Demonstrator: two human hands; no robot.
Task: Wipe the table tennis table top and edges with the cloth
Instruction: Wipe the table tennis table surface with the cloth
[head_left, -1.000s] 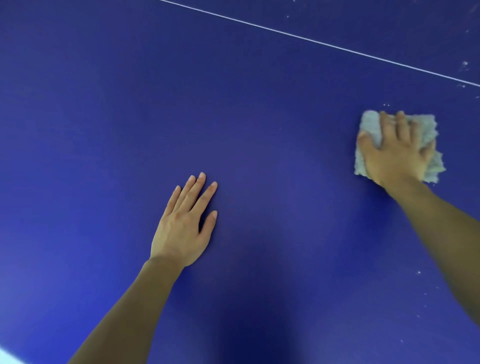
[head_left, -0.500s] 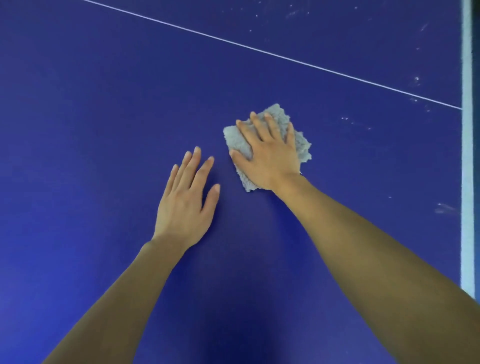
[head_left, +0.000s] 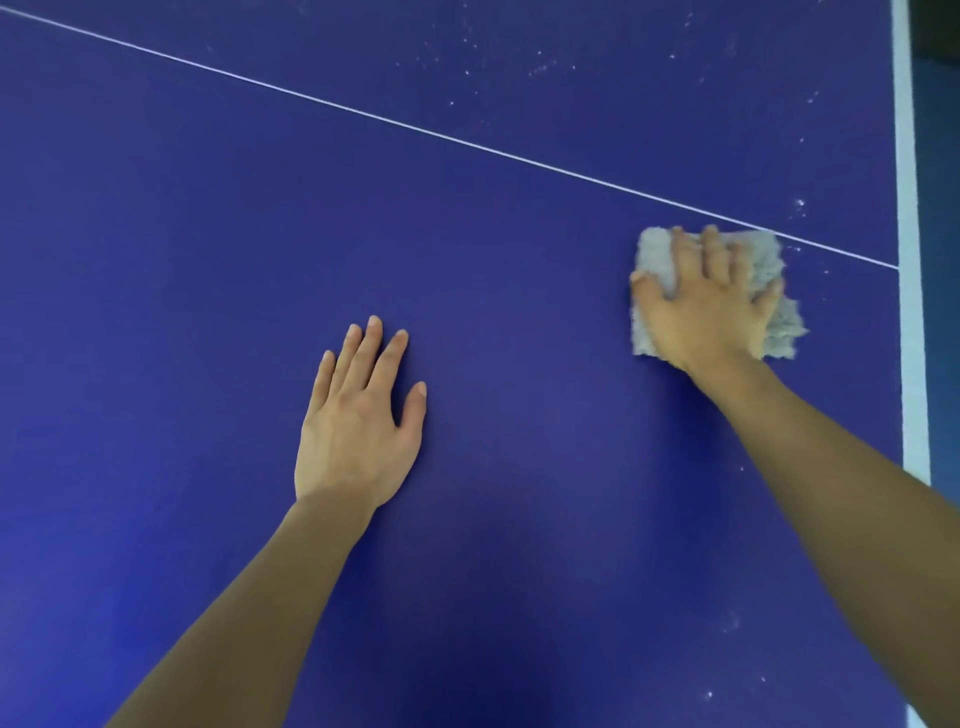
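Under my right hand (head_left: 711, 312) is the cloth (head_left: 655, 254), a pale grey, fuzzy, folded-up square, and I've got it pinned flat to the tabletop (head_left: 208, 270) with my palm. Fingers (head_left: 712, 249) are spread across the top of it and more or less straight, with the thumb out at the cloth's left edge and the little finger toward its right edge. They're a bit blurry, so I can't tell if any fingertip is hooked into the fabric, but it looks like a flat press rather than a grab. Ragged bits of cloth stick out past my hand on the left, the far side and the right.

The cloth's far right corner comes right up to the thin white line (head_left: 415, 130) that runs diagonally across the blue surface. The cloth is also near the wide white edge band (head_left: 909, 312) on the right side, but not touching it.

Left hand (head_left: 358, 421) is well apart from the cloth, nearer to me and off to the left, lying palm down on bare blue. Its fingers are straight and close together, thumb angled off a little, holding nothing.

Beyond the thin line there's a scatter of white specks (head_left: 519, 57), plus a few more down by the right edge near my right forearm (head_left: 831, 493).
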